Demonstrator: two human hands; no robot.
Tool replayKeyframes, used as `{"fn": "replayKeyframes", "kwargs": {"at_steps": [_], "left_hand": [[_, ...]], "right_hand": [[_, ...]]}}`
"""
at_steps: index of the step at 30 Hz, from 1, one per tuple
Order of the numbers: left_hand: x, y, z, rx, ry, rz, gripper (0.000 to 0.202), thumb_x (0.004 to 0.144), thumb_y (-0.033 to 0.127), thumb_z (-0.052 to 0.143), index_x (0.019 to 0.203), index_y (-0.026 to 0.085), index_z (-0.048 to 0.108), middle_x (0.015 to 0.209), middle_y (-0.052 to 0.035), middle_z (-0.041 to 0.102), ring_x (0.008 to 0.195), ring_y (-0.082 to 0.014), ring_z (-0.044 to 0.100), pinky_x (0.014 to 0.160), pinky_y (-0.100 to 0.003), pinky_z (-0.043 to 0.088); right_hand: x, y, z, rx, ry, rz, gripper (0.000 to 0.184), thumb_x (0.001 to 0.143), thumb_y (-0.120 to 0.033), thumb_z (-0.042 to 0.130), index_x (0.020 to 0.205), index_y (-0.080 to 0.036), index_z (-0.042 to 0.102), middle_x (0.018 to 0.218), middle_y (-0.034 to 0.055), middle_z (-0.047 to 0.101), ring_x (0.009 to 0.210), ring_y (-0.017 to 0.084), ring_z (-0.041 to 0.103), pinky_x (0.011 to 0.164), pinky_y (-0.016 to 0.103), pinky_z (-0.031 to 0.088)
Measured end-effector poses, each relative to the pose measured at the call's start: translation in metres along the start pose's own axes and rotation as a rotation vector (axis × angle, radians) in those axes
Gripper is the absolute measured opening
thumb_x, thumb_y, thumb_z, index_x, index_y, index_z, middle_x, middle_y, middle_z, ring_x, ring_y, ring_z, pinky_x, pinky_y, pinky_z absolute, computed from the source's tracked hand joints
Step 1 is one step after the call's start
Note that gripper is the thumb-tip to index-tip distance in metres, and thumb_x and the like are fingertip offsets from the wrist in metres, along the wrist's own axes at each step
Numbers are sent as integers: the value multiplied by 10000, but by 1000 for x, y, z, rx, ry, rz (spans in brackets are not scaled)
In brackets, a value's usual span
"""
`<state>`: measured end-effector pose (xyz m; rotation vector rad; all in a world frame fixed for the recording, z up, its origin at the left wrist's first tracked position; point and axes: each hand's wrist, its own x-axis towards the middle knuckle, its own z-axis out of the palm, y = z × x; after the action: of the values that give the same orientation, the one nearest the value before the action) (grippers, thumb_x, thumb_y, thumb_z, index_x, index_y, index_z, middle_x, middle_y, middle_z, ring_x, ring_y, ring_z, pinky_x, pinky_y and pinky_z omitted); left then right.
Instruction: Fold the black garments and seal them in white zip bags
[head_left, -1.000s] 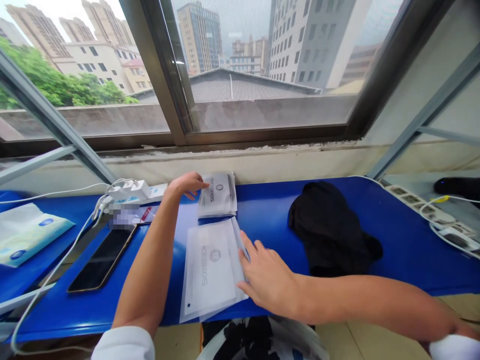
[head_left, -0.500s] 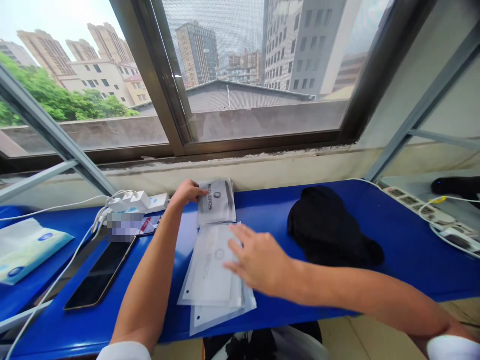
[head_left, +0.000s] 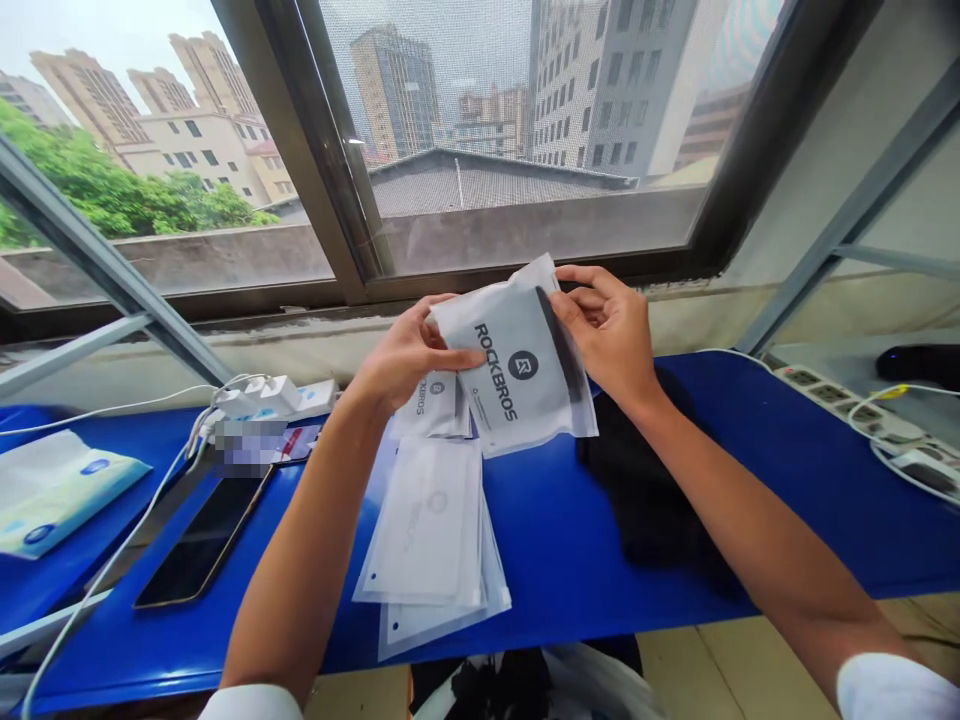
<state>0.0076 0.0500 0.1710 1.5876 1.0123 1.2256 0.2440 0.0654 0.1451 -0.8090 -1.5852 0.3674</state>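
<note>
A frosted plastic bag (head_left: pixel 499 385) printed ROCKBROS, with something dark inside along its right side, is held up tilted above the table. My left hand (head_left: pixel 412 355) grips its left edge, thumb across the front. At its upper right edge, the fingers of my right hand (head_left: pixel 607 325) pinch the bag. Beneath it, partly covered, lies another printed bag (head_left: pixel 431 410) by the wall. Nearer to me, several flat frosted bags (head_left: pixel 427 530) overlap in a pile on the blue table (head_left: pixel 540 560).
A black cloth item (head_left: pixel 645 490) lies to the right, partly behind my right forearm. On the left are a phone (head_left: pixel 206 540), a tissue pack (head_left: pixel 67 495) and a white power strip (head_left: pixel 311 398) with cables. Another power strip (head_left: pixel 840 400) sits at the far right.
My left hand has lifted a printed bag off the table by the wall. My right hand has moved up from over the flat bags and now grips the lifted bag's other edge.
</note>
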Motion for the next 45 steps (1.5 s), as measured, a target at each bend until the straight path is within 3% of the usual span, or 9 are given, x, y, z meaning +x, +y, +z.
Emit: {"fn": "replayKeyframes", "kwargs": {"at_steps": [4,7,16,22,28,31,35,39,45], "left_hand": [[-2,13,0,209,145,239,460,703,283,862,1134,192,730,1113,-77,753,1067,-237,699,928,-349,574],[-8,21,14,315,126,285,146,806,289,771,896,174,777,911,-56,769,872,-196,715,794,-311,577],[-29,29,57,323,139,412,107,849,232,719,749,196,725,762,-6,732,739,-152,687,688,-271,537],[-3,14,10,287,506,405,137,857,350,723,802,229,691,740,24,694,744,-147,661,634,-266,484],[14,6,-45,300,767,556,102,884,294,707,800,246,674,755,65,644,764,-110,564,747,-285,454],[14,6,-51,294,685,640,110,886,296,729,819,226,677,762,62,615,754,-97,513,750,-266,439],[7,10,-31,302,377,621,115,888,291,727,832,207,672,752,39,596,676,-92,501,678,-255,422],[-2,15,-8,467,146,591,138,902,302,677,837,188,632,752,8,608,650,-117,516,610,-257,405],[-5,15,-12,431,117,551,169,944,345,610,862,203,567,693,26,508,565,-102,414,510,-228,307]], "right_hand": [[-10,-19,2,-121,-100,-137,253,971,-394,616,1113,-207,710,817,10,755,746,166,693,684,280,531],[-21,-27,8,-158,-169,-184,229,987,-379,588,1094,-218,712,850,11,769,761,170,706,723,293,543],[-25,-38,2,-112,-139,-181,305,1025,-420,525,818,-204,586,671,-30,565,595,108,517,590,240,410],[-20,-43,-8,-171,-401,-226,364,1005,-336,517,674,-189,490,606,-44,463,551,86,432,559,236,354],[-14,-43,-28,-210,-605,-144,345,990,-347,555,707,-175,653,620,-21,610,559,105,543,571,238,408],[-13,-43,-30,-97,-500,-135,244,997,-348,562,953,-176,729,864,21,728,675,122,640,601,230,479],[-19,-38,-14,-79,-521,-262,262,990,-287,579,1189,-196,722,1123,57,712,774,123,656,654,240,520],[-25,-27,6,-94,-548,-152,245,960,-243,621,1162,-146,721,1029,56,719,657,96,629,629,243,516],[-21,-21,8,-80,-403,-119,202,938,-143,572,978,-182,767,947,18,778,781,139,703,638,234,533]]}}
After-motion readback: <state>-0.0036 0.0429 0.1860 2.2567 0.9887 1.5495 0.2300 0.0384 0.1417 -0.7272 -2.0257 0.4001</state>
